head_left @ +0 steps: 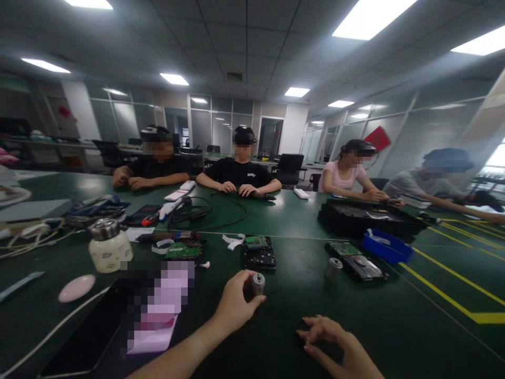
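My left hand point(237, 302) grips a small silver metal cylinder point(258, 284) between thumb and fingers, its round top with holes facing up. To the right, my right hand point(335, 342) hovers low over the table, fingers curled but apart, with nothing visible in it. A similar metal cylinder point(333, 268) stands on the table beyond my right hand. Just past my left hand lies a black module with a green circuit board point(259, 252). Another board-and-drive assembly point(359, 261) lies beside the standing cylinder, and a third green board point(183, 250) is farther left.
On the green table point(292, 295) are a blue tray point(386, 246), a large black tray point(366, 218), a cream bottle point(110, 245), a pink oval object point(77, 288), a dark tablet-like slab point(87, 331), cables point(193, 210) and a screwdriver-like tool point(168, 237). Several people sit across.
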`<state>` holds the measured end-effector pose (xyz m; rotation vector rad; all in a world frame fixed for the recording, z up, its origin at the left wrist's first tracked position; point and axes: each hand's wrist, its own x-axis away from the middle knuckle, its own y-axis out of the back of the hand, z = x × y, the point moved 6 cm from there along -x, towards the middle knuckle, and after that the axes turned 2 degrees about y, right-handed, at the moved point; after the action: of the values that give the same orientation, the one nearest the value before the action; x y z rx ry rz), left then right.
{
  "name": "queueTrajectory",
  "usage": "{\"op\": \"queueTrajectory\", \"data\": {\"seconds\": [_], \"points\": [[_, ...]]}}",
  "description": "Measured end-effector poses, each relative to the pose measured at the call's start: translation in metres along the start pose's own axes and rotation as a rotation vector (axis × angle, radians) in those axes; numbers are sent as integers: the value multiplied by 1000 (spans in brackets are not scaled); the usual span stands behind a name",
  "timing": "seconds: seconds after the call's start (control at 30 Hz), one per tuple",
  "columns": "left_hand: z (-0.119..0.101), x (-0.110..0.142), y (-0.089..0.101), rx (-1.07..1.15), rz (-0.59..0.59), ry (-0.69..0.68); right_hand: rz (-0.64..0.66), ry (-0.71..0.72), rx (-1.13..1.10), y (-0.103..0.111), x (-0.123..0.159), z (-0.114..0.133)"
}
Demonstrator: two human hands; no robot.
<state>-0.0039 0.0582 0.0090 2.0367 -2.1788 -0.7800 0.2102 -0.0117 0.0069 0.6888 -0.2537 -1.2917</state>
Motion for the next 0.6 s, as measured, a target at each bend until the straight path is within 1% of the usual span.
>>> {"op": "queueTrajectory", "data": {"seconds": [0.17, 0.27, 0.37, 0.43, 0.5, 0.6], "points": [[-1, 0, 0, -9, 7, -6, 24, -9, 26, -2, 0, -3], [-1, -1, 0, -8, 7, -15, 5, -2, -14, 0, -7, 4], [-2, -1, 0, -9, 7, -27, -56, 18, -106, 2, -29, 22], [-4, -1, 1, -10, 1, -43, -110, 71, -142, 0, -49, 39], [-5, -1, 1, -10, -4, -56, -138, 140, -159, -8, -68, 54], [-6, -1, 1, -11, 2, -63, -155, 178, -155, -24, -88, 61]]}}
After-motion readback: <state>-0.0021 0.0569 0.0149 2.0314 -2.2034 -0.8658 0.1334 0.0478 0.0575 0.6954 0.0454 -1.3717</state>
